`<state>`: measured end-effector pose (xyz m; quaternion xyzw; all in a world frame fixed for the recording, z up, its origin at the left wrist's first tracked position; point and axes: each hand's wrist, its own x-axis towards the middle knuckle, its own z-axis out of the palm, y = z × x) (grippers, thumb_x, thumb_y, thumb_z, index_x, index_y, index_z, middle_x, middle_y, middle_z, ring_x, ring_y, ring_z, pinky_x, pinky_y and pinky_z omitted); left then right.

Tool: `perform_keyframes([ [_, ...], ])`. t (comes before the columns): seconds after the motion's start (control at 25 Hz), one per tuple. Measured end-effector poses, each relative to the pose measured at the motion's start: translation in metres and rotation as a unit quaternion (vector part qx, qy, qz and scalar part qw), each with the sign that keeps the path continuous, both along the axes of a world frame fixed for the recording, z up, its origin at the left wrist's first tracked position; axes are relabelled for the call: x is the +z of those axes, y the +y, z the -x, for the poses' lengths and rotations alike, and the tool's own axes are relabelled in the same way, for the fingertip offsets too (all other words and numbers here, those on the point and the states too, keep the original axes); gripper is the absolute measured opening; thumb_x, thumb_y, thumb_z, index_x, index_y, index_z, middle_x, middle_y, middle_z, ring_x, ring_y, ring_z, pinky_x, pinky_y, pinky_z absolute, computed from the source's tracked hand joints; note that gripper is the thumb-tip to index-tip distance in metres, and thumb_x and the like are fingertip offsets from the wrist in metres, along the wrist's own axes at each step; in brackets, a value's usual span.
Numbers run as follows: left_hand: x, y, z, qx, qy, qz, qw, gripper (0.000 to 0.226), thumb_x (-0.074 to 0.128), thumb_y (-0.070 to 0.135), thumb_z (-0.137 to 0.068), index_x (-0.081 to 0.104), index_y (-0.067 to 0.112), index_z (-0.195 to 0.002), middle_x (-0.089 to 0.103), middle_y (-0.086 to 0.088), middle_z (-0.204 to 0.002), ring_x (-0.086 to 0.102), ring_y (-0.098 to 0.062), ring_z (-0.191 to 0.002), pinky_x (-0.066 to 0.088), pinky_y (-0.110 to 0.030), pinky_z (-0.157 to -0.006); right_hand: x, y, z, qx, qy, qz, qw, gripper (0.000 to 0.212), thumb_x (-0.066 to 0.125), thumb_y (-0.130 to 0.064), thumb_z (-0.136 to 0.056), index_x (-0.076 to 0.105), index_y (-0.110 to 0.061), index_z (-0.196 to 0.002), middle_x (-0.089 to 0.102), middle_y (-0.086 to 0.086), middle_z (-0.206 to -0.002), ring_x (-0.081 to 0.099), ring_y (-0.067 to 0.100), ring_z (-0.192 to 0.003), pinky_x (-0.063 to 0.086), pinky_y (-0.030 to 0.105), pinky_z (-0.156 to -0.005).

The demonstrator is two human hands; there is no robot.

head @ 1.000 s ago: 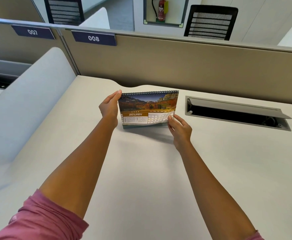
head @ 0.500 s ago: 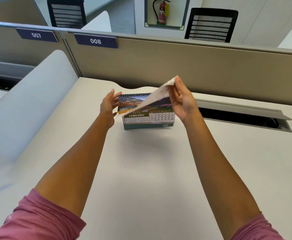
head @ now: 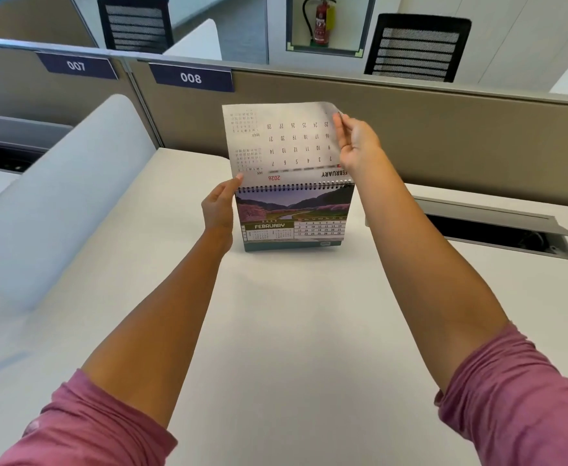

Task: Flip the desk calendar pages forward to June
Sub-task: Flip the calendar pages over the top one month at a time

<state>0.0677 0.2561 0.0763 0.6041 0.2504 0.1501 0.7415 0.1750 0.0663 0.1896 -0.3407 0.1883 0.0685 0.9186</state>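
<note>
The page (head: 286,139) is pinched by the right hand (head: 356,146); the calendar (head: 292,216) is gripped by the left hand (head: 218,210); the page could be torn at the rings (head: 296,187) if tugged.

An open-plan office: a beige fabric partition (head: 410,136) carries navy plates (head: 191,78) 007 and 008; behind it stand black mesh chairs (head: 417,45), before it probably a grey cable hatch (head: 497,227).

both sleeves are a dusty rose-pink, soft fabric bunched up in folds near the elbows, left sleeve (head: 84,428) around 7 o'clock in frame, right sleeve (head: 518,398) at 4 o'clock. left forearm (head: 161,331) and right forearm (head: 420,264) are bare and smooth, same for the left hand (head: 218,210) and right hand (head: 356,144)
</note>
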Motion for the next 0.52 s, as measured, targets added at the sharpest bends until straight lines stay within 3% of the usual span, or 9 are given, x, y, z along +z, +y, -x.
perform_keyframes([
  [0.08,-0.004,0.000,-0.004,0.023,-0.006,-0.012,1.000,0.016,0.069,0.035,-0.092,0.067,0.021,-0.085,0.074,0.014,-0.079,0.071,0.004,-0.066,0.051,-0.010,-0.053,-0.003,0.000,0.001,0.002,0.006,0.044,0.999,0.034,0.060,0.010,-0.088,0.057,0.010,-0.122,0.062,0.024,-0.126,0.068,0.027,-0.109,0.060,0.024,-0.069],
  [0.2,-0.004,-0.003,-0.007,0.052,0.012,-0.018,0.998,0.014,0.070,0.031,-0.091,0.065,0.021,-0.084,0.072,0.010,-0.085,0.070,-0.004,-0.067,0.049,-0.008,-0.049,-0.015,-0.009,0.011,-0.016,-0.008,0.095,0.995,0.033,0.063,0.004,-0.088,0.059,0.004,-0.120,0.066,0.019,-0.115,0.071,0.021,-0.090,0.062,0.022,-0.068],
  [0.32,-0.002,-0.006,-0.008,0.079,0.028,-0.004,0.996,0.016,0.072,0.032,-0.090,0.064,0.020,-0.096,0.070,0.005,-0.093,0.066,-0.011,-0.076,0.050,-0.010,-0.048,-0.051,-0.022,0.025,-0.146,-0.026,0.197,0.969,0.028,0.063,-0.002,-0.088,0.062,-0.003,-0.116,0.071,0.010,-0.100,0.073,0.017,-0.084,0.060,0.020,-0.072],
  [0.4,0.000,-0.007,-0.008,0.092,0.027,0.012,0.995,0.026,0.074,0.031,-0.089,0.061,0.020,-0.108,0.067,0.003,-0.099,0.066,-0.012,-0.082,0.052,-0.012,-0.048,-0.090,-0.028,0.043,-0.198,0.009,0.329,0.923,0.024,0.058,-0.005,-0.090,0.063,-0.007,-0.113,0.070,0.007,-0.103,0.069,0.017,-0.090,0.057,0.026,-0.082],
  [0.52,-0.001,-0.007,-0.009,0.092,0.026,0.013,0.995,0.030,0.074,0.032,-0.088,0.063,0.020,-0.113,0.068,0.003,-0.102,0.066,-0.012,-0.084,0.053,-0.013,-0.048,-0.151,-0.031,0.067,-0.054,0.083,0.436,0.895,0.040,0.051,-0.001,-0.093,0.051,-0.009,-0.133,0.060,0.009,-0.132,0.059,0.025,-0.118,0.048,0.025,-0.086],
])
